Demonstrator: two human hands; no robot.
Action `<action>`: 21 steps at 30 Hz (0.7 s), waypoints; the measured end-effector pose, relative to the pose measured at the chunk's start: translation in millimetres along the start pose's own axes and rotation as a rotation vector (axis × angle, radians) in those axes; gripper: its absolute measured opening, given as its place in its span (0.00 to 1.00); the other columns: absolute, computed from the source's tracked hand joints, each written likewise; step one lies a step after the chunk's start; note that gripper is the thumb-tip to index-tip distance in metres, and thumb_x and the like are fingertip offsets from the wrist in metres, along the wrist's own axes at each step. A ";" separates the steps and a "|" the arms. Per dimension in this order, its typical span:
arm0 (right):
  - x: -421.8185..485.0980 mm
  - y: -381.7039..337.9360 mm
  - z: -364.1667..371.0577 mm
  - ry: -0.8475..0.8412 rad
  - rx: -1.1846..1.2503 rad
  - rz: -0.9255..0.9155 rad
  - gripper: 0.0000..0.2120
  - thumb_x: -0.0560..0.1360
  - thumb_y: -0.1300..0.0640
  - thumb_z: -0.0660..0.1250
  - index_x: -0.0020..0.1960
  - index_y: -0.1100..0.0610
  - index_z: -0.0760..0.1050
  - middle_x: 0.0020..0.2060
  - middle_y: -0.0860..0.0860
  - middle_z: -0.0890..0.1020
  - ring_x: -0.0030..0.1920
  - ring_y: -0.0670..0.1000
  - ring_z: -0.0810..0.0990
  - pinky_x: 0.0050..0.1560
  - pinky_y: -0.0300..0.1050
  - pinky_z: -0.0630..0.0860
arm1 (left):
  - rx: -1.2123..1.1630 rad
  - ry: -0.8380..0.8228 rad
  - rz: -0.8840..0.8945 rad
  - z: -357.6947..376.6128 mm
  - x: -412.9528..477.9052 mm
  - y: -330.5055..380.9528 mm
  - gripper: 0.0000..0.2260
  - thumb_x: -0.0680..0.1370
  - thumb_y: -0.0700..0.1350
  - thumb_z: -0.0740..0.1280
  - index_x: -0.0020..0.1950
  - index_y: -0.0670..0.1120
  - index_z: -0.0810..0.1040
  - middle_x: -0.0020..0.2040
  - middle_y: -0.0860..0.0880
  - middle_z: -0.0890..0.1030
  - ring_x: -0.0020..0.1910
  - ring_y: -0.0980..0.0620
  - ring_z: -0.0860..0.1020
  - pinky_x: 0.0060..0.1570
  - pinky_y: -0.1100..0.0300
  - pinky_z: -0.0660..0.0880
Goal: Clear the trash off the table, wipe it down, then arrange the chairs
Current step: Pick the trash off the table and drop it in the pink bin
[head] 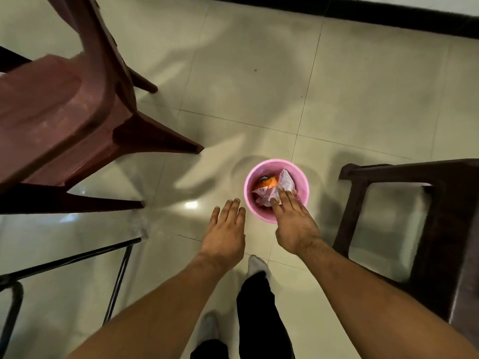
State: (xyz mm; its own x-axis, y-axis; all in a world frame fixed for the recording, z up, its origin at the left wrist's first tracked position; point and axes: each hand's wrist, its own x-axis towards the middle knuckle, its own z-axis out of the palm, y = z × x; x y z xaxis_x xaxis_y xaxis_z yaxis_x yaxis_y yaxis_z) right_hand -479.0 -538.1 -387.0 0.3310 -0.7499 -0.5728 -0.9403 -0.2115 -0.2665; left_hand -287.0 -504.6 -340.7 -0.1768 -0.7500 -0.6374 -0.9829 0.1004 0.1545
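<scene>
A pink bin (pixel 250 200) stands on the tiled floor below me. Inside it lie a crumpled white wrapper (pixel 281 186) and an orange packet (pixel 267 182). My right hand (pixel 293 224) reaches over the bin's near rim, fingers spread, fingertips resting on the white wrapper; no grip on it is visible. Just left of the bin hovers my left hand (pixel 225 234), flat, fingers apart and holding nothing. A reddish-brown plastic chair (pixel 64 107) stands at the upper left. At the left edge is the corner of a glass table (pixel 64 229) on a black metal frame.
A dark brown chair (pixel 427 229) stands close to the right of the bin. My feet in grey socks (pixel 256 266) are on the floor beneath my arms. A black skirting strip (pixel 388 19) runs along the far wall. Open tiled floor lies beyond the bin.
</scene>
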 end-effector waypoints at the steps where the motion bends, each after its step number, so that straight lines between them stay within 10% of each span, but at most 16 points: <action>1: -8.5 -6.5 -5.8 0.007 -0.003 0.008 0.39 0.76 0.61 0.60 0.82 0.54 0.46 0.81 0.57 0.46 0.81 0.58 0.44 0.80 0.55 0.46 | 0.000 0.014 0.008 -4.2 -7.5 2.2 0.30 0.83 0.47 0.54 0.82 0.42 0.47 0.83 0.44 0.43 0.82 0.46 0.41 0.80 0.46 0.41; 21: -382.5 -269.2 -29.2 0.407 0.014 0.189 0.31 0.83 0.42 0.51 0.81 0.52 0.50 0.81 0.56 0.53 0.80 0.57 0.50 0.78 0.57 0.50 | 0.032 0.328 0.111 -16.9 -416.2 -17.4 0.30 0.84 0.54 0.51 0.82 0.41 0.48 0.83 0.43 0.47 0.82 0.46 0.43 0.80 0.45 0.41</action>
State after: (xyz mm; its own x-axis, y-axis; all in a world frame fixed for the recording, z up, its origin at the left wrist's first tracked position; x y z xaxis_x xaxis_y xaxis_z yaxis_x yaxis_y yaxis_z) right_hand -354.7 -212.6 -73.5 0.0924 -0.9607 -0.2618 -0.9793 -0.0401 -0.1986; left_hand -195.5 -205.2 -65.4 -0.2619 -0.9032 -0.3401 -0.9605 0.2098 0.1827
